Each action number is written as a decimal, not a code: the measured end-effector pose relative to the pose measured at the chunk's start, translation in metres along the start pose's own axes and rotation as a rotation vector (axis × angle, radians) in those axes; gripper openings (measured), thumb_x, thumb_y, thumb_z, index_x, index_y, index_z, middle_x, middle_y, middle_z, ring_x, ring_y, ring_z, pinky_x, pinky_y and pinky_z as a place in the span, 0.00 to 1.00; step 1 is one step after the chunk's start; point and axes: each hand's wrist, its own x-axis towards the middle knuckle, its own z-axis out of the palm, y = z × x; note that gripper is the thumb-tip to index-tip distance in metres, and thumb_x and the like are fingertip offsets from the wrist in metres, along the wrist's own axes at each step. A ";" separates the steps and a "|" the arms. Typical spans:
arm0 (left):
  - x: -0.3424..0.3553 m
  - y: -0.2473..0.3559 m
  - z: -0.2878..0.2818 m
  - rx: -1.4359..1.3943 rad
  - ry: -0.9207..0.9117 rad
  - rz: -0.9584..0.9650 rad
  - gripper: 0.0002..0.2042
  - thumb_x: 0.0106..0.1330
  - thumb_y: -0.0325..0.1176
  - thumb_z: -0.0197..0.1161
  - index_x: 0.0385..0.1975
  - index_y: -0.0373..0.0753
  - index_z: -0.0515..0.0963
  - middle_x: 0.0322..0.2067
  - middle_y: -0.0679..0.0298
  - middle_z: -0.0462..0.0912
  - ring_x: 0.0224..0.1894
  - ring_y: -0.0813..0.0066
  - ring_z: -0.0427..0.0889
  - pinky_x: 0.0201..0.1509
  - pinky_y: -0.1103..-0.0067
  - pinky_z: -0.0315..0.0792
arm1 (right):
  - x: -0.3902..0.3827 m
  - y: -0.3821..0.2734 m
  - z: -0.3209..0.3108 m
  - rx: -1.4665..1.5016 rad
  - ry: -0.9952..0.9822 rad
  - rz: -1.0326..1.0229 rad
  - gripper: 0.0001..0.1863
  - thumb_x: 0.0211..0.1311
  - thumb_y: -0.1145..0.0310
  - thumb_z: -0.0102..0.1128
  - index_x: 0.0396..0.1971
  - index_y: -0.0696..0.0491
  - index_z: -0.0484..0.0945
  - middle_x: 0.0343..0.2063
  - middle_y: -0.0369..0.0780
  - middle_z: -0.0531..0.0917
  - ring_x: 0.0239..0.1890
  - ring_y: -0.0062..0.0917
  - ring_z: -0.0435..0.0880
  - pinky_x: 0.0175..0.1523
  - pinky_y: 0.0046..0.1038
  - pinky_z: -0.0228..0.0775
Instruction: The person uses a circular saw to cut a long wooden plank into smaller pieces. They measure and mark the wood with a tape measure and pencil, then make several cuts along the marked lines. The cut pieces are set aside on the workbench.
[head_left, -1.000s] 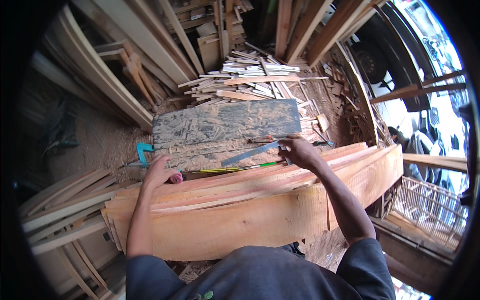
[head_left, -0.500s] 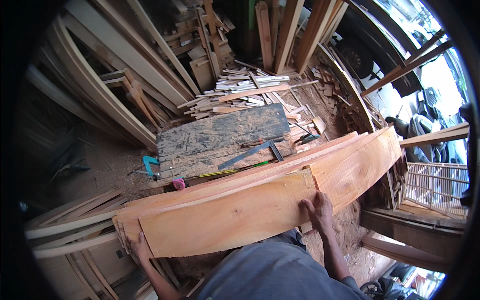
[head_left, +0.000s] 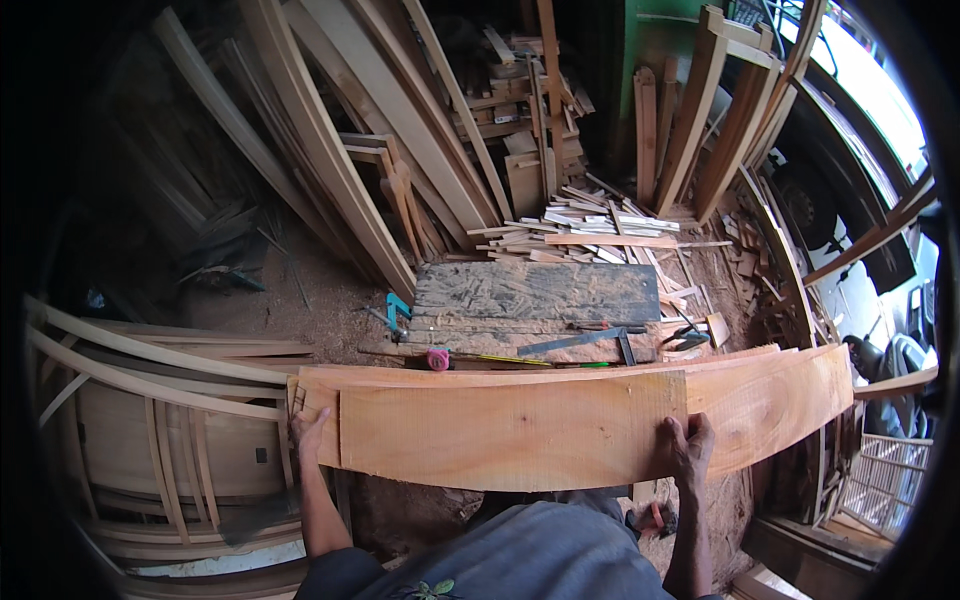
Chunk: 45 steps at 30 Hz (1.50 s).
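Observation:
A stack of wide, rough-sawn wooden boards [head_left: 775, 405] lies across in front of me, with a shorter board [head_left: 500, 430] on its near face. My left hand [head_left: 309, 436] grips the left end of the stack, thumb on the near face and fingers partly hidden. At the right end of the shorter board, my right hand [head_left: 690, 446] is closed round its lower corner, thumb raised along the edge. What bears the boards from below cannot be seen.
Beyond the boards is a dark, sawdust-covered worktop [head_left: 535, 290] with a try square [head_left: 590, 343], pink tape measure [head_left: 438, 359] and teal clamp [head_left: 396, 312]. Offcuts [head_left: 600, 225] are heaped behind it. Long planks [head_left: 390, 110] lean at the back left; curved timber [head_left: 150, 350] lies left.
My view has turned left, so the surroundings sit farther right. The boards now run nearly level across the picture instead of slanting up rightward. Both hands keep their holds.

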 end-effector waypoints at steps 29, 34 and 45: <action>-0.099 0.228 0.101 -0.283 0.031 0.219 0.27 0.65 0.35 0.78 0.61 0.30 0.79 0.54 0.49 0.85 0.58 0.59 0.84 0.65 0.66 0.77 | 0.110 -0.001 -0.145 0.116 0.100 -0.115 0.16 0.82 0.54 0.60 0.38 0.51 0.83 0.29 0.28 0.80 0.29 0.12 0.72 0.34 0.20 0.63; 0.019 0.297 0.205 -0.457 -0.098 0.301 0.29 0.64 0.47 0.76 0.57 0.28 0.83 0.55 0.44 0.87 0.61 0.50 0.84 0.69 0.64 0.74 | 0.156 -0.053 -0.123 0.059 0.147 0.007 0.17 0.81 0.55 0.59 0.39 0.55 0.81 0.30 0.29 0.79 0.32 0.14 0.72 0.40 0.21 0.65; 0.223 0.216 0.391 -0.542 -0.326 -0.092 0.35 0.60 0.44 0.83 0.61 0.29 0.78 0.55 0.48 0.86 0.57 0.59 0.85 0.63 0.66 0.79 | 0.274 -0.071 0.113 0.089 0.016 0.044 0.16 0.75 0.63 0.60 0.29 0.58 0.84 0.21 0.29 0.78 0.25 0.13 0.71 0.30 0.25 0.63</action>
